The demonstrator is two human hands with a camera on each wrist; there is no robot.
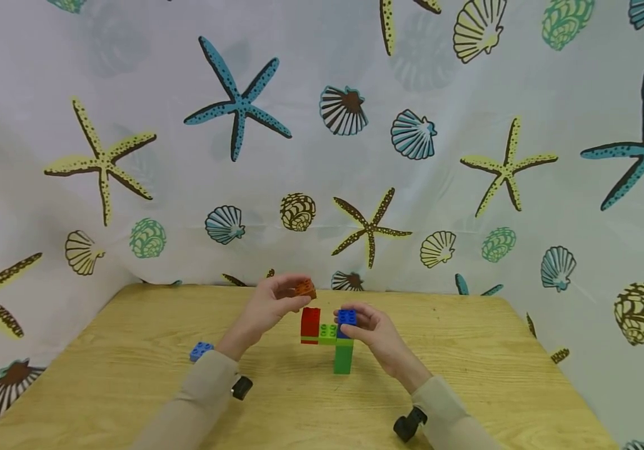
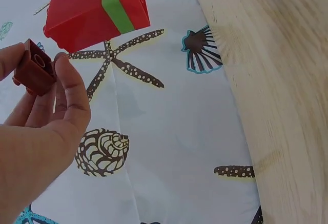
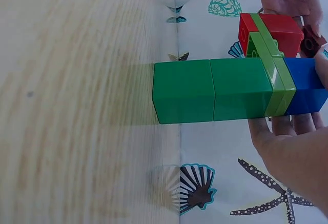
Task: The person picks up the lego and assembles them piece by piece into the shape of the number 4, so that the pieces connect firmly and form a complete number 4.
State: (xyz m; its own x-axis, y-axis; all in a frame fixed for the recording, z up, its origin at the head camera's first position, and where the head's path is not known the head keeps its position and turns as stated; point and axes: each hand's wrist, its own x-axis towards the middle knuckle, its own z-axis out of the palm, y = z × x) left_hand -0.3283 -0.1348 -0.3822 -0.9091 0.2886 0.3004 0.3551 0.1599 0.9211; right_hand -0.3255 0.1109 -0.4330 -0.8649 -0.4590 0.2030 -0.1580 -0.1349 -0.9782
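Note:
My left hand (image 1: 262,306) pinches a brownish-orange toy building brick (image 1: 305,288) between thumb and fingers, above and apart from a small brick structure. In the left wrist view that brick (image 2: 36,70) is tilted, its hollow underside partly showing. The structure stands on two stacked green bricks (image 3: 212,90), with lime-green pieces (image 1: 327,333) reaching left from their top. A red block (image 1: 311,320) sits at the left end and a blue brick (image 1: 347,317) above the green column. My right hand (image 1: 375,331) grips the blue brick, thumb in front and fingers behind.
A loose blue brick (image 1: 201,350) lies on the wooden table (image 1: 114,369), left of my left forearm. Behind the table hangs a white cloth (image 1: 277,181) printed with shells and starfish. A camera is strapped at each wrist.

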